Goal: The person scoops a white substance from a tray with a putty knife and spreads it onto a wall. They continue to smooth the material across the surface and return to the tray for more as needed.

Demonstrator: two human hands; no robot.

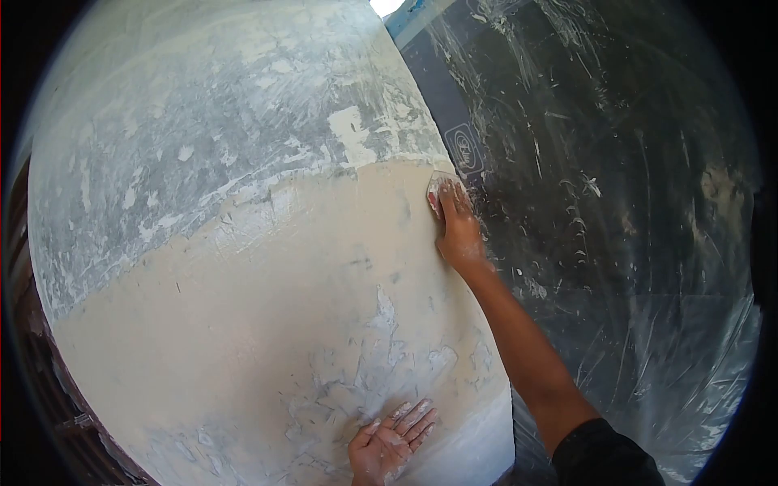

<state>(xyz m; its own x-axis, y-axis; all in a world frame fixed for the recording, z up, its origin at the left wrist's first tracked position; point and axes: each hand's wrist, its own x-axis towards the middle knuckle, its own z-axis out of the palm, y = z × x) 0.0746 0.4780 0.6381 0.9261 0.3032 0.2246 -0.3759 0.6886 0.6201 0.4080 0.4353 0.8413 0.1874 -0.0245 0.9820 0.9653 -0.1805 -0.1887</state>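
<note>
A large curved panel (235,316) fills the left and middle of the head view. Its lower part is coated in smooth cream filler, while the upper part is grey with streaky white patches. At the panel's right edge, my right hand (462,235) grips a small flat scraper (435,190) with some red on it and holds it against the coated surface. White smears cover those fingers. Low in the view, my left hand (391,444) is palm up with fingers stretched out, smeared with white and holding nothing. Rough grey-white filler ridges (369,368) show just above it.
Dark plastic sheeting (616,235), spattered with white, covers the right side. A printed oval logo (464,149) marks it near the panel's edge. Reddish-brown ribbed material (69,405) lies along the lower left. A blue strip (417,24) shows at the top.
</note>
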